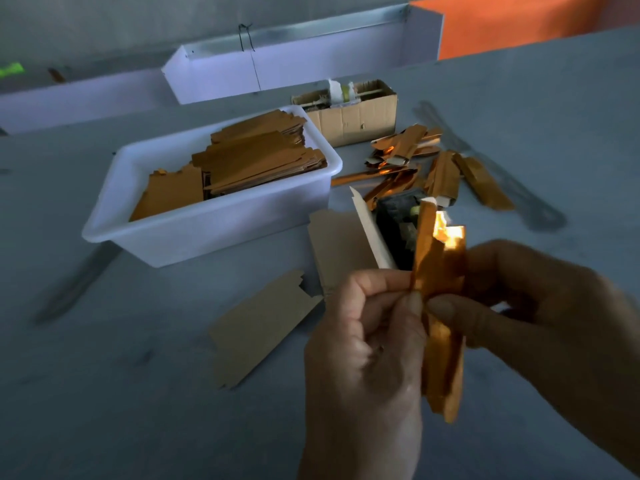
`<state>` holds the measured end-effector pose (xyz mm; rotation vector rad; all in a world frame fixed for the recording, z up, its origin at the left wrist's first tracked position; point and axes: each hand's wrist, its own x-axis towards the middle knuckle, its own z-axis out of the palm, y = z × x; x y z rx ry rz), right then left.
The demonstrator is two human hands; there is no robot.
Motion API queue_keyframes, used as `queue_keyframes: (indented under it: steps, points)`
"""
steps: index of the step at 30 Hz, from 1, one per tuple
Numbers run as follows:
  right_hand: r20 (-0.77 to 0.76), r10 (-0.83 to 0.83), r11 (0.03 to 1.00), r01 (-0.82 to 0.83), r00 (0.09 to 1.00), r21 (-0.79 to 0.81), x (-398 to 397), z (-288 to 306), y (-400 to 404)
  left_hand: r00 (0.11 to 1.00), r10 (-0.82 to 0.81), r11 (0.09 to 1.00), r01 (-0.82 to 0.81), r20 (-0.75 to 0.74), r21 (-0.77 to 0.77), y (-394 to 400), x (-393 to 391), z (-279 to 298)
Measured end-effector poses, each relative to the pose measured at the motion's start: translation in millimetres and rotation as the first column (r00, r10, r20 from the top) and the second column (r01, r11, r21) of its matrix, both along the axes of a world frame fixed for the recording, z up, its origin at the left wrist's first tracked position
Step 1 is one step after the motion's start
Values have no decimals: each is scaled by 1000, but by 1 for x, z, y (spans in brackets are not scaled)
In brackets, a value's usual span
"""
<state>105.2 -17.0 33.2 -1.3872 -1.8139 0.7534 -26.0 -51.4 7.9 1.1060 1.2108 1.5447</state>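
Note:
A long, shiny gold-foil carton blank [441, 271], partly folded, stands almost upright in front of me. My left hand [363, 344] pinches its left edge between thumb and forefinger. My right hand [540, 317] grips its right side, thumb pressed on the front. A flat brown blank [263, 327] lies on the table to the left of my hands, plain side up. Another blank with a white flap [349, 247] lies just behind my hands.
A white plastic tub [207, 230] stacked with flat gold blanks sits at centre left. Folded gold cartons [426, 168] lie in a heap to its right, behind a dark object [398, 220]. An open cardboard box [349, 116] stands further back. White channel trays [294, 67] line the far edge.

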Motion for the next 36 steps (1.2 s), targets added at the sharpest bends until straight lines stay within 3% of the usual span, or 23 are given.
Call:
queue_keyframes:
  steps: [2, 6, 9, 13, 19, 21, 26, 30, 36]
  points:
    - [-191, 51, 995, -66, 980, -73, -1, -7, -1, 998, -47, 999, 48, 42, -19, 1, -1, -1]
    - [-265, 55, 996, -72, 963, -54, -9, -11, -3, 994, -64, 998, 62, -84, -20, 5, -7, 0]
    - [-209, 60, 998, -62, 976, -4, -13, -14, -3, 980, 14, 1000, -11, -197, 16, 10, -16, 3]
    - [-23, -27, 973, 31, 999, 229, -16, -16, -4, 947, 58, 998, -59, -316, 6, 11, -17, 9]
    - [106, -123, 911, 70, 987, 406, -27, -28, -11, 957, 12, 997, -34, -290, -72, 4, 1, 10]
    - [100, -116, 921, 69, 988, 382, -29, -28, -11, 958, -15, 998, -3, -288, -61, 3, 0, 10]
    - [8, 93, 957, -91, 996, 277, -27, -20, -8, 959, -10, 1000, 13, -283, 8, 5, -11, 13]
    - [-251, 211, 977, -213, 945, 19, -21, -12, -2, 980, -36, 998, 46, -198, 46, 11, -26, 18]
    - [-287, 156, 988, -149, 945, 46, -23, 7, 33, 987, -101, 994, 104, -125, 18, 16, -48, 13]
